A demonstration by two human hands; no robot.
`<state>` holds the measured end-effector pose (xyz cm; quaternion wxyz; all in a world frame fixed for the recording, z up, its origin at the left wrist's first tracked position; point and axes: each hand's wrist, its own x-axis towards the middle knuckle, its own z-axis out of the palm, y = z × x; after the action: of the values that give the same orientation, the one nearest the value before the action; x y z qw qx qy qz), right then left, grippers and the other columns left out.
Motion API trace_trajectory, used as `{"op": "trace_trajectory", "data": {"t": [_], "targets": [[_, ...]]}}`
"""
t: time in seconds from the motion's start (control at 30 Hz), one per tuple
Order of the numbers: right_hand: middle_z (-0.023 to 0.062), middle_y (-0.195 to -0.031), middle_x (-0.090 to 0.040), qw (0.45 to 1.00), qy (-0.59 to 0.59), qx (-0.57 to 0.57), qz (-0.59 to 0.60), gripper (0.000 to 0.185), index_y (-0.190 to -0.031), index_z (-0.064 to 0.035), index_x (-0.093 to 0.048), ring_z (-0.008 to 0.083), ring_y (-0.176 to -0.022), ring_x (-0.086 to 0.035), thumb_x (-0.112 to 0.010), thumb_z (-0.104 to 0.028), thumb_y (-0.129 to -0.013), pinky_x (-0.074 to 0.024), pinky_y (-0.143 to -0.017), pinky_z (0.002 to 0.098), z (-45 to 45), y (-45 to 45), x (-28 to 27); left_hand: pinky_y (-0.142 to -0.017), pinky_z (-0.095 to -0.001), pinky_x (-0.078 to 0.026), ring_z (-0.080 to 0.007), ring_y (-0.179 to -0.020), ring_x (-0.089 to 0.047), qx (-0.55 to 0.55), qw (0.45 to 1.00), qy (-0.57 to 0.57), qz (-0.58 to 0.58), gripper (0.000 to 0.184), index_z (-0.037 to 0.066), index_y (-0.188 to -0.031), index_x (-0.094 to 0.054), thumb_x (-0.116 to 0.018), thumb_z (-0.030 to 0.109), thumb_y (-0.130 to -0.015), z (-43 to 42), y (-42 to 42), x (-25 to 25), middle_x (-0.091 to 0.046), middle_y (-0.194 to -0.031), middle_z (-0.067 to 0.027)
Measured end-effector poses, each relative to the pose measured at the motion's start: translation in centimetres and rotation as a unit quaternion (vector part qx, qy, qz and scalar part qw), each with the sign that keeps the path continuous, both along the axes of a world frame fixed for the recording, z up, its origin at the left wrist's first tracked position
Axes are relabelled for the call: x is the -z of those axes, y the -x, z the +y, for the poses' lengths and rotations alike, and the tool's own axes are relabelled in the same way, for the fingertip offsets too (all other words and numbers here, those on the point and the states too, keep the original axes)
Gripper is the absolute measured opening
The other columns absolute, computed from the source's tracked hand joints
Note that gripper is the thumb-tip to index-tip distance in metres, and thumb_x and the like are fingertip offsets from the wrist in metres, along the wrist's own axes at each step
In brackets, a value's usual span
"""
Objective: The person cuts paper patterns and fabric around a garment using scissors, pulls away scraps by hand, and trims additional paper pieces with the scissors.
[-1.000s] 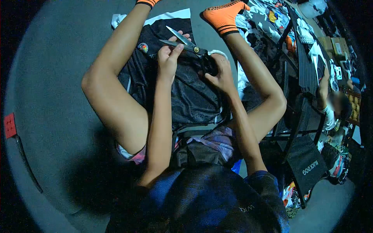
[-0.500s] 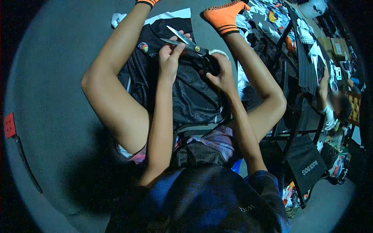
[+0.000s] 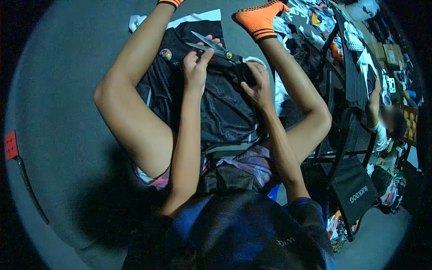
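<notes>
A large pair of scissors (image 3: 229, 55) with a brass-coloured pivot is held above a black garment (image 3: 225, 108), its blades parted in a narrow V pointing left. My left hand (image 3: 196, 67) has its thumb on the lower blade and its fingers behind the blades. At the handles, my right hand (image 3: 258, 87) is wrapped round the dark grips; a white wrapping (image 3: 253, 60) covers part of the upper handle. The garment lies spread on the floor between my legs, with a small colourful round badge (image 3: 166, 54) on its left side. Some of my fingers are hidden.
White cloth (image 3: 198, 17) shows beyond the garment. At right stand a black folding chair (image 3: 355, 189) and piles of clothes (image 3: 310, 22), with another person (image 3: 382, 135) beyond. On the grey floor at far left lies a red pad (image 3: 11, 145) with a dark strap.
The scissors' upper blade has swung slightly towards the lower one, so the gap is a little narrower. My right hand's fingers and thumb have shifted slightly on the handles. My left hand hardly moves.
</notes>
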<state>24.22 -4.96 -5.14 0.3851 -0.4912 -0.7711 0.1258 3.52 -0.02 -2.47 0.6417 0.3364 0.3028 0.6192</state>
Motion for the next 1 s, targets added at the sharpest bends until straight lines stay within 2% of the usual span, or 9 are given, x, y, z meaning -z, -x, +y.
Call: {"op": "trace_trajectory", "data": {"t": [0.17,0.27,0.37,0.53,0.67,0.8,1.0], "targets": [[0.0156,-0.116,-0.058,1.000,0.008,0.020,-0.005,0.057,-0.123,-0.0033,-0.055,0.0354,-0.108,-0.053,-0.072,-0.014,-0.070,-0.0377,-0.096,0.0426,-0.2,0.1,-0.1,-0.097,-0.0323,-0.046,-0.0219,-0.105,-0.061,-0.019,0.999,0.011,-0.028,0.037,-0.004,-0.124,-0.051,-0.060,0.007,-0.090,-0.1,-0.2,-0.3,-0.063,-0.115,-0.0147],[0.0172,-0.116,-0.059,0.999,0.019,0.027,0.001,0.051,-0.120,-0.0022,-0.057,0.0352,-0.109,-0.054,-0.071,-0.004,-0.071,-0.0416,-0.094,0.0401,-0.5,0.2,-0.5,-0.095,-0.0310,-0.047,-0.0206,-0.102,-0.063,-0.027,0.999,0.015,-0.034,0.034,-0.004,-0.121,-0.054,-0.061,0.006,-0.090,-0.2,-0.4,-0.5,-0.065,-0.112,-0.0142],[0.0169,-0.113,-0.060,0.999,0.017,0.031,0.011,0.051,-0.119,-0.0030,-0.059,0.0343,-0.105,-0.055,-0.071,-0.002,-0.070,-0.0436,-0.091,0.0385,-0.4,0.1,0.1,-0.093,-0.0309,-0.048,-0.0205,-0.099,-0.064,-0.033,0.999,0.025,-0.032,0.032,-0.004,-0.117,-0.057,-0.064,0.006,-0.088,-0.2,-0.4,-0.6,-0.066,-0.109,-0.0141],[0.0164,-0.110,-0.062,0.995,0.065,0.048,0.053,0.050,-0.118,-0.0048,-0.061,0.0327,-0.101,-0.058,-0.072,-0.001,-0.069,-0.0463,-0.087,0.0358,-0.6,0.2,0.4,-0.097,-0.0354,-0.045,-0.0252,-0.106,-0.061,-0.028,0.999,0.014,0.016,0.036,-0.004,-0.119,-0.053,-0.065,0.010,-0.088,-0.4,-0.2,-0.5,-0.063,-0.114,-0.0159],[0.0169,-0.112,-0.061,0.997,0.055,0.046,0.014,0.047,-0.116,-0.0030,-0.061,0.0317,-0.101,-0.058,-0.071,-0.001,-0.069,-0.0461,-0.087,0.0348,-0.4,0.0,0.6,-0.096,-0.0348,-0.046,-0.0247,-0.105,-0.061,-0.035,0.999,0.010,0.009,0.037,-0.004,-0.119,-0.053,-0.066,0.009,-0.087,-0.4,-0.4,-0.6,-0.063,-0.114,-0.0162],[0.0157,-0.114,-0.060,0.997,0.035,0.009,0.066,0.051,-0.117,-0.0062,-0.061,0.0346,-0.101,-0.056,-0.070,-0.006,-0.068,-0.0429,-0.088,0.0389,-0.2,0.0,0.2,-0.097,-0.0351,-0.045,-0.0249,-0.107,-0.061,-0.039,0.999,0.025,0.008,0.036,-0.004,-0.120,-0.052,-0.064,0.009,-0.089,-0.4,-0.2,-0.6,-0.063,-0.114,-0.0161],[0.0158,-0.119,-0.056,0.999,0.034,0.001,0.031,0.056,-0.119,-0.0053,-0.056,0.0355,-0.108,-0.053,-0.072,-0.015,-0.067,-0.0403,-0.092,0.0399,0.1,0.0,0.0,-0.102,-0.0355,-0.042,-0.0256,-0.115,-0.057,-0.006,1.000,-0.010,0.013,0.040,-0.006,-0.128,-0.046,-0.056,0.005,-0.092,-0.2,0.0,-0.5,-0.058,-0.122,-0.0181]]}}
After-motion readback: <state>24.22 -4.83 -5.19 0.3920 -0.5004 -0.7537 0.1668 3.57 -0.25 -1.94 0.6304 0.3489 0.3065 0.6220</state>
